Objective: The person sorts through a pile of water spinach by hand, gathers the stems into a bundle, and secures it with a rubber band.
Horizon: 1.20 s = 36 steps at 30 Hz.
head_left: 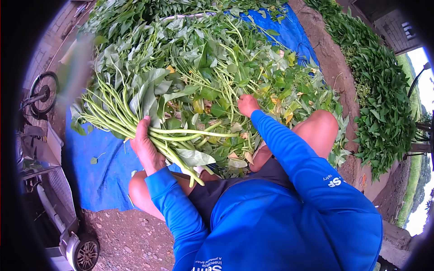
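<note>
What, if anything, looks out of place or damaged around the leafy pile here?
Several yellowed leaves near the right hand stand out against the mostly green pile and may be wilting. A loose leaf lies apart on the blue tarp. A blurred pale shape at upper left is too unclear to identify.

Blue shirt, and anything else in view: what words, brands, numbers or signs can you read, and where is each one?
"SF", on the right sleeve; what precedes it is unclear.
"istry", beside it; its start is hidden.
"Insecticide", on the left chest of the blue shirt.
"A product", next to it; the rest is too small.
Larger chest lettering, cut off: unreadable in full.
No others readable.
</note>
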Available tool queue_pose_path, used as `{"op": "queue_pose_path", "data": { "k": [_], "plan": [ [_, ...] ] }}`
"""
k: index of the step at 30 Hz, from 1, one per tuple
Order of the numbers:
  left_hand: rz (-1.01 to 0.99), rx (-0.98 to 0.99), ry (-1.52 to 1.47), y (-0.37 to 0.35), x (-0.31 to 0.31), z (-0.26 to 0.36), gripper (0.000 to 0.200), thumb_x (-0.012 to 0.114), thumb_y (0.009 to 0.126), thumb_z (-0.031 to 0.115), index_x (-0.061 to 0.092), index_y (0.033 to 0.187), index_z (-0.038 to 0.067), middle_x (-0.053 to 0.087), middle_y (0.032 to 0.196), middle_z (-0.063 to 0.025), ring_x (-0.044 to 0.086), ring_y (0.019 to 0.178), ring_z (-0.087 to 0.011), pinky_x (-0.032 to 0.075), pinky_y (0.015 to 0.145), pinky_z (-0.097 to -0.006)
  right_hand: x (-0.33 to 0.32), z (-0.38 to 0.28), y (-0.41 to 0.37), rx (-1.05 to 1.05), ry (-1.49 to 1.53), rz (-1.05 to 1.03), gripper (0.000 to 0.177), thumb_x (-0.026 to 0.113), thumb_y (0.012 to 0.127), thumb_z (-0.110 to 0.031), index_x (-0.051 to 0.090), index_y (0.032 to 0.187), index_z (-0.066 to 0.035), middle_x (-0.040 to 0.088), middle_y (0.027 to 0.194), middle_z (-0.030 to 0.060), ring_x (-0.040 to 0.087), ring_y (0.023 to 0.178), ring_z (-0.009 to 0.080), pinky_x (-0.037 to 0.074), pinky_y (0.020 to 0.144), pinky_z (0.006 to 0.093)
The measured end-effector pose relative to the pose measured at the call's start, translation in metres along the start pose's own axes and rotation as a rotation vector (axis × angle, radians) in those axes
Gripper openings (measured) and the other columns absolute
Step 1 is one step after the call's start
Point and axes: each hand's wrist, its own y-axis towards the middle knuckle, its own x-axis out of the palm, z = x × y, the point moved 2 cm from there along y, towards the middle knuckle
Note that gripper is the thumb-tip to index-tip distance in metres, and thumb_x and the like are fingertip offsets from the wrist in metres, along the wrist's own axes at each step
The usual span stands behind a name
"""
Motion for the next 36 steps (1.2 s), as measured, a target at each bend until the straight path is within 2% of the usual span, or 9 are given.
{"op": "queue_pose_path", "data": {
  "k": [2,5,7,11,16,19,22,28,36],
  "plan": [
    [-0.036,-0.001,0.009,0.004,-0.005,-0.006,0.025,0.079,0.091,0.011,0.07,0.109,-0.003,0.074,0.096,-0.0086,0.072,0.082,-0.0182,0.061,0.076,-0.0335,0.008,0.0,0.0,-0.022,0.107,-0.01,0.036,0.072,0.096,-0.028,0.077,0.123,-0.005,0.076,0.124,0.024,0.074,0.114,0.0386,0.054,0.106,0.0429],
    [-0.048,-0.017,0.007,0.001,0.0,-0.003,0.027,0.078,0.09,0.01,0.069,0.113,-0.003,0.075,0.1,-0.0103,0.074,0.083,-0.0198,0.062,0.077,-0.0342,0.007,0.008,0.015,-0.143,0.377,-0.127,0.031,0.072,0.098,-0.027,0.077,0.116,-0.003,0.078,0.109,0.022,0.076,0.095,0.0349,0.061,0.085,0.0446],
    [-0.061,-0.027,-0.018,-0.005,0.007,0.003,0.027,0.078,0.091,0.01,0.069,0.113,-0.003,0.074,0.1,-0.0107,0.074,0.083,-0.0202,0.063,0.077,-0.0344,-0.072,-0.042,-0.01,0.224,0.592,-0.503,0.015,0.071,0.099,-0.019,0.072,0.089,-0.008,0.063,0.071,0.0008,0.051,0.052,0.0107,0.042,0.045,0.0292],
    [-0.087,-0.067,-0.07,0.005,0.002,-0.006,0.025,0.076,0.092,0.009,0.069,0.112,-0.003,0.074,0.1,-0.0109,0.074,0.082,-0.02,0.063,0.073,-0.0345,-0.187,-0.089,0.011,0.109,0.473,-0.437,0.014,0.074,0.09,-0.014,0.07,0.078,-0.007,0.069,0.076,0.003,0.061,0.059,0.0109,0.047,0.049,0.0311],
    [-0.116,-0.097,-0.058,0.011,-0.003,-0.017,0.031,0.076,0.091,0.009,0.066,0.117,-0.004,0.072,0.098,-0.0089,0.072,0.081,-0.0204,0.064,0.075,-0.0353,-0.359,-0.169,0.002,-0.267,-0.224,-0.417,0.02,0.069,0.088,-0.021,0.079,0.09,-0.003,0.059,0.073,-0.0013,0.052,0.066,0.0108,0.041,0.057,0.0304],
    [-0.145,-0.053,-0.102,0.007,0.002,-0.016,0.041,0.075,0.091,0.008,0.062,0.128,-0.004,0.072,0.104,-0.0103,0.073,0.084,-0.0211,0.064,0.076,-0.0357,-0.444,-0.208,-0.047,-0.406,-0.086,-0.266,0.019,0.067,0.091,-0.021,0.077,0.096,-0.006,0.066,0.08,-0.0045,0.051,0.063,0.0034,0.041,0.056,0.0224],
    [-0.183,-0.095,-0.115,0.014,-0.001,-0.021,0.045,0.076,0.09,0.008,0.061,0.13,-0.004,0.072,0.108,-0.011,0.073,0.088,-0.0213,0.064,0.078,-0.0354,-0.431,-0.187,-0.048,-0.345,0.201,-0.337,0.015,0.068,0.095,-0.015,0.076,0.102,-0.004,0.069,0.082,-0.0036,0.056,0.065,0.0024,0.044,0.059,0.0204],
    [-0.211,-0.132,-0.14,0.003,0.004,-0.008,0.041,0.079,0.088,0.008,0.063,0.125,-0.001,0.071,0.097,-0.0068,0.071,0.078,-0.0191,0.061,0.072,-0.0335,-0.386,-0.149,-0.042,-0.317,0.29,-0.365,0.012,0.071,0.104,-0.015,0.071,0.109,-0.005,0.066,0.086,-0.0041,0.057,0.069,0.0036,0.046,0.062,0.0226],
    [-0.286,-0.18,-0.075,0.009,-0.004,-0.02,0.036,0.077,0.088,0.01,0.065,0.12,-0.003,0.073,0.096,-0.0104,0.075,0.078,-0.0234,0.066,0.07,-0.0376,-0.327,-0.143,-0.075,-0.399,0.69,-0.31,0.016,0.077,0.094,-0.009,0.067,0.107,-0.009,0.063,0.09,-0.0035,0.057,0.069,0.0063,0.047,0.06,0.0246]
  ]
}}
